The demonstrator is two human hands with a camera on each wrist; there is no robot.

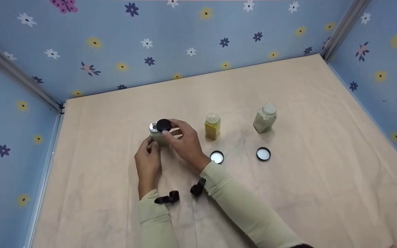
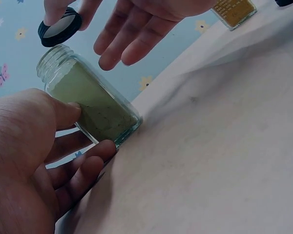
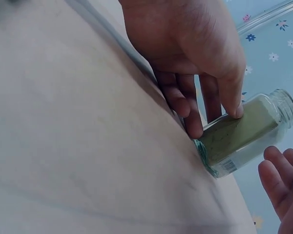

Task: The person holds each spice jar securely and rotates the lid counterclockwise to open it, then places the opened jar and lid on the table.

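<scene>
My left hand (image 1: 148, 167) grips a square glass spice jar (image 2: 95, 100) of green powder, thumb on one side and fingers on the other. The jar stands upright on the table, its threaded neck bare in the left wrist view. My right hand (image 1: 189, 146) pinches a black screw lid (image 1: 164, 125) between thumb and fingers. This lid is held just above the jar's mouth and apart from it, its pale inside showing in the left wrist view. The other right fingers are extended beside the jar, touching nothing.
To the right stand a jar of yellow powder (image 1: 212, 131) and another jar of pale green powder (image 1: 265, 120), both with perforated shaker tops. In front of them lie two black lids, one nearer (image 1: 216, 157) and one further right (image 1: 263, 154), white insides up. Flowered panels (image 1: 184, 38) enclose the table.
</scene>
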